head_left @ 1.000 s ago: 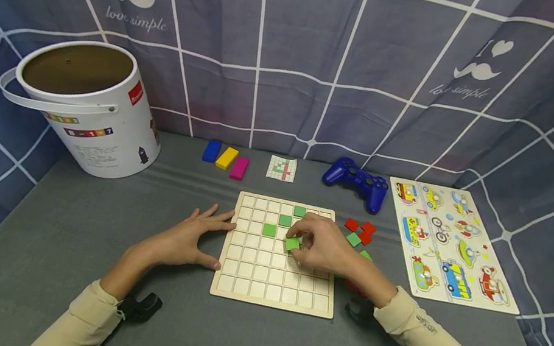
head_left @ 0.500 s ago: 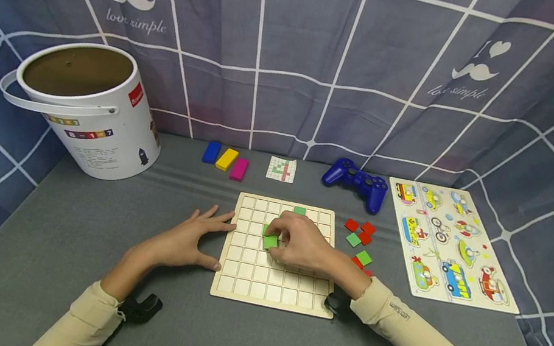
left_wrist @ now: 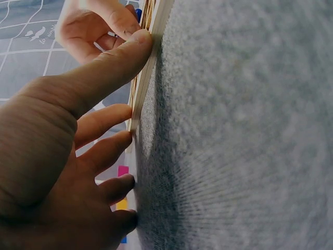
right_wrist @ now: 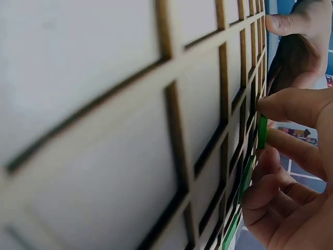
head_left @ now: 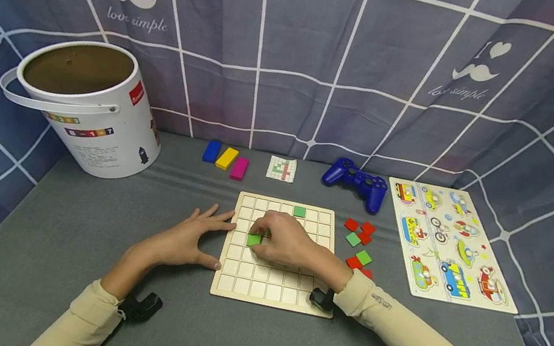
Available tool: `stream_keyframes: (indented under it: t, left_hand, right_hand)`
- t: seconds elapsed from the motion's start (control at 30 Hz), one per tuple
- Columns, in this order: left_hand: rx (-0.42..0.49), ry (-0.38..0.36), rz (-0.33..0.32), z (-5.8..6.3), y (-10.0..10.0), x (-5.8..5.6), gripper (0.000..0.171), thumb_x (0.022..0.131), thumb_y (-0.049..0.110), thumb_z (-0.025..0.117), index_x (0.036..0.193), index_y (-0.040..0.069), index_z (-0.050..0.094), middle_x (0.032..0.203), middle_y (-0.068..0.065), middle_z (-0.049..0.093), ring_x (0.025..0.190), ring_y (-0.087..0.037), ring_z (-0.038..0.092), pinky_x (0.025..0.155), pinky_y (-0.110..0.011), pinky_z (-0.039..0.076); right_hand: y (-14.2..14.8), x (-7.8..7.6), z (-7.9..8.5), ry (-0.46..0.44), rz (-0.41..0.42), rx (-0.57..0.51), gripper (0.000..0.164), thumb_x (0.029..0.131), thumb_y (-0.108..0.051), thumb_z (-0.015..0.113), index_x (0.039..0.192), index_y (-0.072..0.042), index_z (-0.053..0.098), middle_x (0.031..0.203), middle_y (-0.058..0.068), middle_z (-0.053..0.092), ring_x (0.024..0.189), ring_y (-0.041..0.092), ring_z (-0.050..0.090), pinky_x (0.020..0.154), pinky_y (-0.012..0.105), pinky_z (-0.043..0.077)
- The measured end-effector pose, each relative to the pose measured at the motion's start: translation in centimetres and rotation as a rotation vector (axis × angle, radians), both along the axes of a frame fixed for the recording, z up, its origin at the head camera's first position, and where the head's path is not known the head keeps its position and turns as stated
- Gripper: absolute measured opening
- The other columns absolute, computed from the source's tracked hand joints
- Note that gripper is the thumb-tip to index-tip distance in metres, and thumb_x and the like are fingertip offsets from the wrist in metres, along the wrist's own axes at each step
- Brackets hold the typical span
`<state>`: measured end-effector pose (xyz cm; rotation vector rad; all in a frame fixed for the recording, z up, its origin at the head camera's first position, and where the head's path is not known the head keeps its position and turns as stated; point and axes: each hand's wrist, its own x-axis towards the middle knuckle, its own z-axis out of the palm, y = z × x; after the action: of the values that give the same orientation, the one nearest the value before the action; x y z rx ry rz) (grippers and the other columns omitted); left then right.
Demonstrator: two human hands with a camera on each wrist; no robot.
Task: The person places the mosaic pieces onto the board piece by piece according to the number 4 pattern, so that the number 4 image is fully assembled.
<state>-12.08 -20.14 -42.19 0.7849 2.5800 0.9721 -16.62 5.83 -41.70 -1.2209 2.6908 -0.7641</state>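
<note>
A dark curtain (head_left: 301,35) with white lines hung behind the grey desk (head_left: 171,333). At the left stood a white bucket (head_left: 100,135), and at the right lay a puzzle (head_left: 453,244) with pictures of vehicles. Near the middle of the desk was the wooden board (head_left: 256,291), divided into square cells.

The left hand (head_left: 182,237) was spread wide, and its thumb and fingertips touched the left edge of the board. The right hand (head_left: 284,239) was above the board, its fingers narrow, pinching a green tile.

Behind the board lay a blue gamepad (head_left: 356,182), a small printed card (head_left: 281,169), and three blocks: blue (head_left: 211,151), yellow (head_left: 226,158) and pink (head_left: 239,169). Some loose red tiles (head_left: 368,228) and two loose green tiles (head_left: 364,257) lay just right of the board. One placed tile (head_left: 300,212), green, was in its top row. The pinched tile (head_left: 253,240) was over the left part of the board; I could not tell whether it sat in a cell.
</note>
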Motion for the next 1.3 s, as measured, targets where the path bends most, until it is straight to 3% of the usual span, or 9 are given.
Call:
stream_keyframes:
  t: [0.23,0.57,0.83,1.07,1.3]
  left_hand:
    - [0.001,-0.005,-0.003,0.0,0.0,0.0,0.084,0.075,0.03,0.089,0.148,0.011,0.051,0.164,-0.004,0.024,0.15,-0.041,0.005,0.113,-0.068,-0.001]
    - [-0.014,-0.012,-0.002,-0.1,0.1,0.0,0.086,0.076,0.031,0.089,0.149,0.012,0.049,0.164,-0.003,0.024,0.15,-0.041,0.005,0.113,-0.069,-0.001]
    - [-0.01,-0.014,0.0,-0.2,0.3,-0.1,0.086,0.076,0.031,0.089,0.149,0.012,0.049,0.164,-0.003,0.024,0.15,-0.041,0.005,0.113,-0.069,-0.002]
    - [-0.011,-0.016,0.004,-0.2,0.2,-0.1,0.088,0.075,0.029,0.09,0.15,0.012,0.048,0.164,-0.002,0.023,0.15,-0.04,0.004,0.114,-0.067,-0.003]
    - [-0.009,-0.019,0.013,-0.1,0.2,-0.2,0.089,0.074,0.028,0.09,0.15,0.013,0.048,0.164,-0.001,0.024,0.15,-0.04,0.004,0.114,-0.067,-0.003]
  right_hand:
    - [-0.4,0.0,0.4,-0.045,-0.026,0.049,0.021,0.079,-0.022,0.083,0.099,-0.017,0.078,0.089,-0.005,0.066,0.081,0.011,0.06,0.067,0.026,0.049]
    - [0.1,-0.2,0.5,-0.057,-0.012,0.02,0.027,0.077,-0.022,0.085,0.102,-0.015,0.078,0.092,-0.003,0.067,0.08,0.012,0.06,0.068,0.026,0.049]
    - [2.9,-0.5,1.8,-0.048,-0.061,-0.121,0.024,0.079,-0.014,0.083,0.102,-0.008,0.077,0.094,0.004,0.07,0.064,0.007,0.057,0.063,0.026,0.05]
    - [5.9,-0.6,2.6,-0.085,-0.101,-0.154,0.025,0.081,-0.01,0.08,0.105,-0.008,0.077,0.096,0.005,0.07,0.064,0.009,0.058,0.071,0.034,0.047]
    - [9.3,0.1,2.7,-0.064,-0.127,-0.152,0.028,0.078,-0.005,0.08,0.105,-0.008,0.076,0.096,0.004,0.07,0.063,0.009,0.057,0.074,0.037,0.046]
